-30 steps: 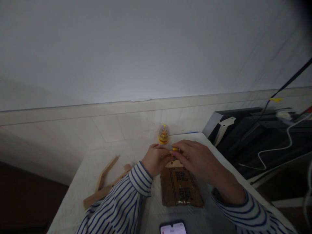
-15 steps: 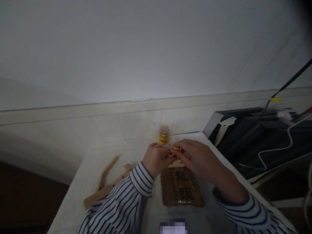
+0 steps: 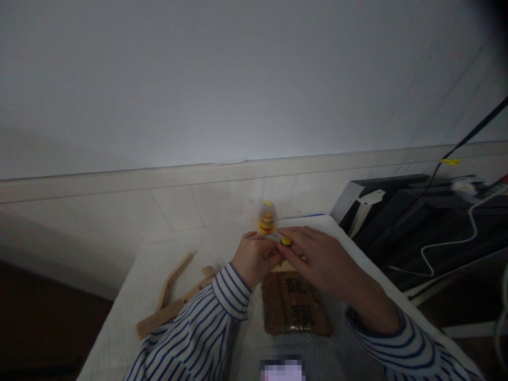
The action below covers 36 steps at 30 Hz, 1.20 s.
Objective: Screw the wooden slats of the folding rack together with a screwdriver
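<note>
My right hand (image 3: 317, 256) pinches a small screwdriver with a rounded yellow end (image 3: 286, 241) between thumb and index finger. Beside it my left hand (image 3: 256, 259) is closed, its fingertips pressed together against the screwdriver's lower end; whatever they grip is hidden. Just beyond the hands stands a yellow bit set under a clear dome (image 3: 267, 217). A flat brown packet with dark printed characters (image 3: 296, 304) lies below my hands on the white-covered table (image 3: 254, 338). Partly behind my right fingers, a pale wooden piece (image 3: 284, 266) shows above the packet.
Left of my forearm lie joined wooden bars (image 3: 174, 309), partly under my striped sleeve. A white wall (image 3: 222, 196) closes off the table's back. To the right are dark panels (image 3: 400, 217) and a loose white cable (image 3: 448, 245).
My right fingers have shifted slightly, and the screwdriver's yellow end has turned so its rounded top shows more. The left hand has barely moved.
</note>
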Available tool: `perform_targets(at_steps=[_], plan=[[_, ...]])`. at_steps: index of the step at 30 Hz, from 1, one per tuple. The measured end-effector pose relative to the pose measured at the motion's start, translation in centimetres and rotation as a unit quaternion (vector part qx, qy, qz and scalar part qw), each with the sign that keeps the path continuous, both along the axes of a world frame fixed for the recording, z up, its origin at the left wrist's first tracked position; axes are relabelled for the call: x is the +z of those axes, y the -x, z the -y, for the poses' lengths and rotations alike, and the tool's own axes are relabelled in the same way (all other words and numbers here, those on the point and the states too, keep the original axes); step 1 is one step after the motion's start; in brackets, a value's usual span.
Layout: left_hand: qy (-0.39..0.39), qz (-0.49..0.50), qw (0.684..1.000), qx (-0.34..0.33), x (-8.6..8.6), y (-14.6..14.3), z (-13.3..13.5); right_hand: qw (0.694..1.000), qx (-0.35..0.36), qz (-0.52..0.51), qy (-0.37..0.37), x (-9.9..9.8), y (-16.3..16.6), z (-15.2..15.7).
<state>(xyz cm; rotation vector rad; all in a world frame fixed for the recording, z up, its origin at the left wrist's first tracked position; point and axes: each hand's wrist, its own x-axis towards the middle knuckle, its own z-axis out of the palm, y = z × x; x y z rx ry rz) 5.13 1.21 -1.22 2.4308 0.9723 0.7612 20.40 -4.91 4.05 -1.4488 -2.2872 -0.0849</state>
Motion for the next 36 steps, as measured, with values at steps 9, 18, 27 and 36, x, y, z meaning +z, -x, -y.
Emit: perform_targets(at_steps=[9,18,27,36], plan=[[0.007,-0.002,1.0,-0.017,0.04,0.12,0.02,1.0,0.005,0.01,0.002,0.24,-0.23,0.15],[0.001,-0.012,0.999,-0.035,0.16,0.26,-0.05,1.0,-0.001,0.015,0.0,0.16,-0.24,0.11],[0.011,-0.021,0.998,-0.064,0.08,0.43,-0.15,1.0,-0.009,0.019,0.011,-0.02,-0.38,0.01],[0.008,-0.03,0.998,-0.063,0.34,0.36,-0.09,1.0,-0.008,0.024,0.015,-0.11,-0.39,-0.1]])
